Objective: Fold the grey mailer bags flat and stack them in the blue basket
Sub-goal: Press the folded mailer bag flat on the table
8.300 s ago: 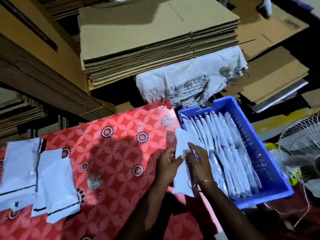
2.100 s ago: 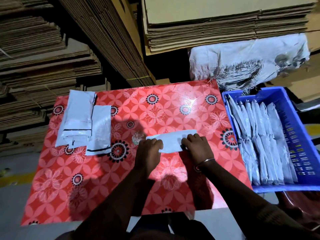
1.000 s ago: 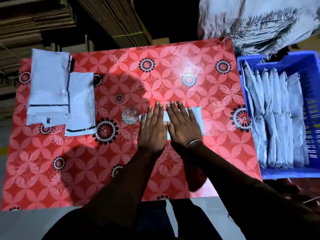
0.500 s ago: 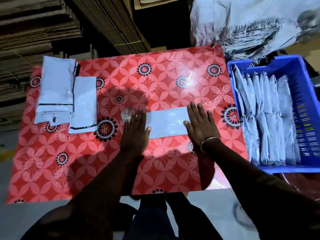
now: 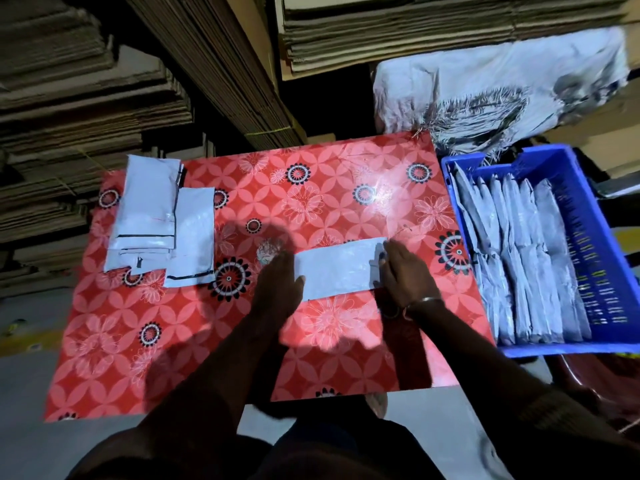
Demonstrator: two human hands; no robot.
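Observation:
A folded grey mailer bag [image 5: 337, 268] lies flat as a long strip in the middle of the red flowered table [image 5: 173, 341]. My left hand [image 5: 278, 289] rests flat on its left end. My right hand [image 5: 405, 275] lies on its right end, fingers stretched along the edge. A pile of unfolded grey mailer bags [image 5: 156, 216] sits at the table's far left. The blue basket [image 5: 602, 244] stands to the right of the table, with several folded mailers [image 5: 519, 258] set in overlapping rows inside.
Stacks of flat cardboard [image 5: 86, 98] rise behind and to the left of the table. A white printed sack [image 5: 502, 84] lies behind the basket under more cardboard [image 5: 415, 26]. Grey floor shows in front of the table.
My hands slid apart from the middle of the folded mailer to its two ends, smoothing it. The view has shifted slightly.

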